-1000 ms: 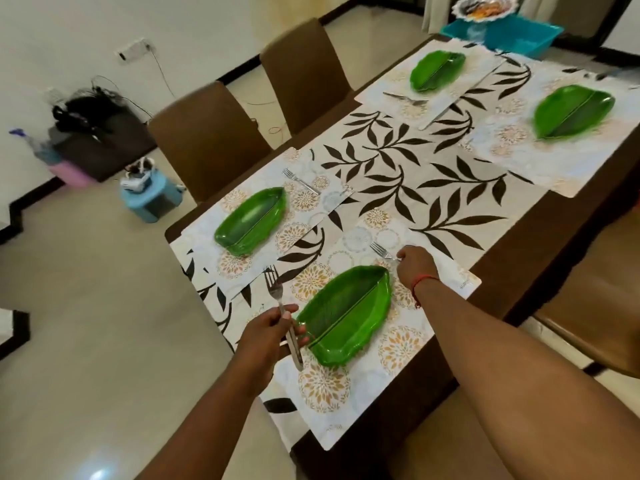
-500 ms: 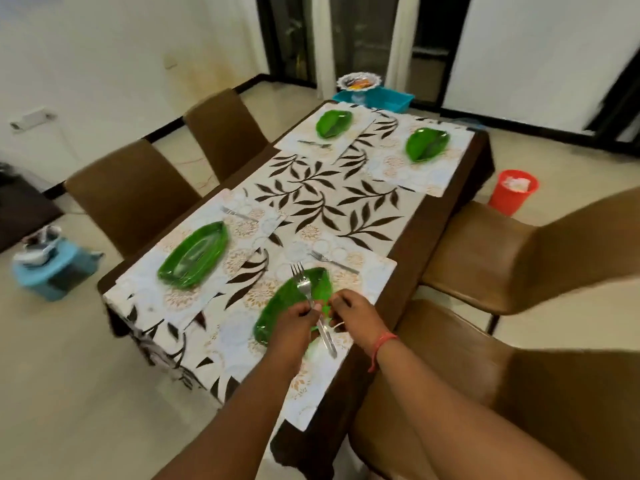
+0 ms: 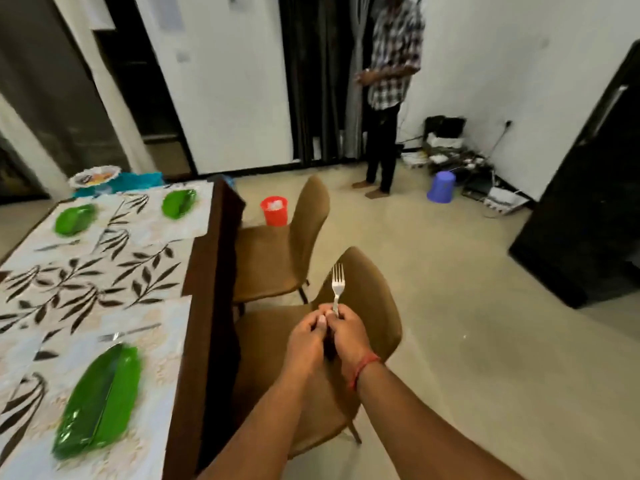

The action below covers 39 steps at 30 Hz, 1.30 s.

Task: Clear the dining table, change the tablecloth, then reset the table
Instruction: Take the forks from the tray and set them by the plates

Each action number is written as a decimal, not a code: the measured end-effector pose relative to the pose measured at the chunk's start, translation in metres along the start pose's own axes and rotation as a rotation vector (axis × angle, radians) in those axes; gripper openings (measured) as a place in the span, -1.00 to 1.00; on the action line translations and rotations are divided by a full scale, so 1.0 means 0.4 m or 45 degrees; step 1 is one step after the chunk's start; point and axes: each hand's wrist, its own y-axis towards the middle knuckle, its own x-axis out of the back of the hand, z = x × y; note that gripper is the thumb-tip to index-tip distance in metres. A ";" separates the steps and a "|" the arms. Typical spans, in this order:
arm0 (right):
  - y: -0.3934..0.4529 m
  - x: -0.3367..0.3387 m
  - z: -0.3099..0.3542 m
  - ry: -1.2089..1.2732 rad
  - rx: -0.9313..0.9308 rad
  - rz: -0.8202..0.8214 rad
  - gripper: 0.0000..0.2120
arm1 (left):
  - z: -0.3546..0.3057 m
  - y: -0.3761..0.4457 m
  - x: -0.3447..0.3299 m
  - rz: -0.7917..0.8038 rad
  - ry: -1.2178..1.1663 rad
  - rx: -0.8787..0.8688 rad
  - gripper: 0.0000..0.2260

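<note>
A steel fork (image 3: 337,283) stands tines up over the near brown chair (image 3: 367,299), off the table's right side. My right hand (image 3: 347,336) is closed around its handle, and my left hand (image 3: 306,341) presses against the same handle beside it. The dining table (image 3: 204,306) lies at the left under a leaf-print tablecloth (image 3: 86,282) with pale placemats. A green leaf-shaped plate (image 3: 100,400) sits nearest, with a piece of cutlery (image 3: 128,332) just beyond it. Two more green plates (image 3: 74,220) (image 3: 179,203) rest at the far end.
A second brown chair (image 3: 277,251) is tucked at the table. A red bin (image 3: 274,210) and a blue stool (image 3: 441,186) stand on the floor. A person in a checked shirt (image 3: 388,98) stands by the doorway. A dark cabinet (image 3: 595,202) fills the right. A teal basin (image 3: 138,180) sits past the table.
My view has swung right, away from the table. Both hands have carried the fork off the near placemat and hold it upright over the chair.
</note>
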 end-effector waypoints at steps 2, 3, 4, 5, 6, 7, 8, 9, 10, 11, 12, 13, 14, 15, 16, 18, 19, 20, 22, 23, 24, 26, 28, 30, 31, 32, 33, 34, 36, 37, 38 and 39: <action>0.005 0.111 0.046 0.105 0.000 -0.074 -0.79 | -0.027 -0.008 -0.125 0.082 0.005 0.001 -0.76; 0.013 0.172 0.063 0.149 0.000 -0.095 -0.78 | -0.031 -0.014 -0.195 0.109 -0.007 -0.004 -0.76; 0.020 0.234 0.078 0.165 0.001 -0.110 -0.78 | -0.033 -0.016 -0.261 0.127 -0.003 -0.014 -0.76; 0.029 0.292 0.091 0.165 0.009 -0.130 -0.77 | -0.034 -0.017 -0.318 0.143 -0.001 -0.021 -0.77; 0.043 0.367 0.103 0.165 0.024 -0.138 -0.76 | -0.032 -0.018 -0.394 0.162 0.002 -0.027 -0.78; 0.062 0.461 0.117 0.160 0.036 -0.140 -0.76 | -0.028 -0.016 -0.485 0.172 0.030 -0.045 -0.79; 0.076 0.536 0.131 0.153 0.045 -0.126 -0.75 | -0.022 -0.010 -0.555 0.170 0.071 -0.070 -0.80; 0.085 0.601 0.147 0.150 0.052 -0.115 -0.75 | -0.018 -0.003 -0.615 0.178 0.090 -0.095 -0.81; 0.094 0.669 0.165 0.156 0.062 -0.117 -0.75 | -0.012 0.006 -0.682 0.195 0.095 -0.122 -0.82; 0.103 0.751 0.182 0.179 0.070 -0.129 -0.76 | -0.002 0.012 -0.764 0.213 0.097 -0.134 -0.83; 0.108 0.818 0.198 0.204 0.066 -0.139 -0.76 | 0.006 0.014 -0.835 0.226 0.088 -0.128 -0.85; 0.111 0.887 0.219 0.225 0.056 -0.152 -0.76 | 0.016 0.016 -0.907 0.240 0.077 -0.108 -0.87; 0.118 0.950 0.237 0.241 0.046 -0.166 -0.76 | 0.020 0.015 -0.973 0.250 0.070 -0.096 -0.88; 0.124 1.000 0.251 0.263 0.035 -0.176 -0.75 | 0.024 0.018 -1.027 0.247 0.071 -0.091 -0.89; 0.141 1.051 0.269 0.263 0.024 -0.172 -0.75 | 0.026 0.030 -1.087 0.235 0.064 -0.081 -0.90; 0.180 1.119 0.298 0.256 0.008 -0.163 -0.74 | 0.019 0.059 -1.172 0.212 0.042 -0.062 -0.93; 0.205 1.143 0.308 0.252 0.000 -0.154 -0.74 | 0.012 0.079 -1.203 0.199 0.031 -0.047 -0.94; 0.228 1.159 0.313 0.252 -0.007 -0.153 -0.73 | 0.005 0.095 -1.225 0.189 0.032 -0.035 -0.95; 0.298 1.187 0.332 0.247 -0.035 -0.123 -0.72 | -0.003 0.156 -1.268 0.159 0.018 -0.009 -0.97; 0.342 1.198 0.340 0.245 -0.047 -0.107 -0.72 | -0.008 0.195 -1.286 0.147 0.010 -0.001 -0.97; 0.394 1.208 0.350 0.240 -0.060 -0.091 -0.72 | -0.013 0.241 -1.304 0.132 0.003 0.008 -0.97; 0.492 1.218 0.376 0.226 -0.074 -0.059 -0.71 | -0.023 0.338 -1.333 0.110 -0.012 0.008 -0.96; 0.609 1.223 0.405 0.221 -0.075 -0.052 -0.71 | -0.041 0.456 -1.362 0.109 -0.017 0.001 -0.96; 0.733 1.225 0.437 0.238 -0.073 -0.053 -0.71 | -0.070 0.576 -1.388 0.125 -0.035 -0.003 -0.96; 0.804 1.225 0.458 0.241 -0.075 -0.055 -0.70 | -0.090 0.646 -1.403 0.137 -0.049 0.002 -0.96; 0.881 1.222 0.481 0.247 -0.087 -0.057 -0.69 | -0.110 0.721 -1.420 0.145 -0.056 0.016 -0.96; 0.941 1.218 0.502 0.247 -0.093 -0.061 -0.69 | -0.133 0.777 -1.430 0.155 -0.064 0.021 -0.95; 0.995 1.212 0.525 0.256 -0.090 -0.057 -0.68 | -0.158 0.829 -1.438 0.166 -0.071 0.019 -0.95; 1.110 1.196 0.576 0.276 -0.063 -0.059 -0.69 | -0.213 0.942 -1.457 0.197 -0.078 0.010 -0.94; 1.165 1.188 0.600 0.282 -0.062 -0.061 -0.69 | -0.238 0.996 -1.466 0.199 -0.077 0.024 -0.94; 1.228 1.174 0.623 0.277 -0.068 -0.057 -0.69 | -0.265 1.059 -1.470 0.191 -0.076 0.036 -0.93; 1.282 1.163 0.642 0.275 -0.071 -0.043 -0.69 | -0.289 1.113 -1.470 0.188 -0.078 0.046 -0.93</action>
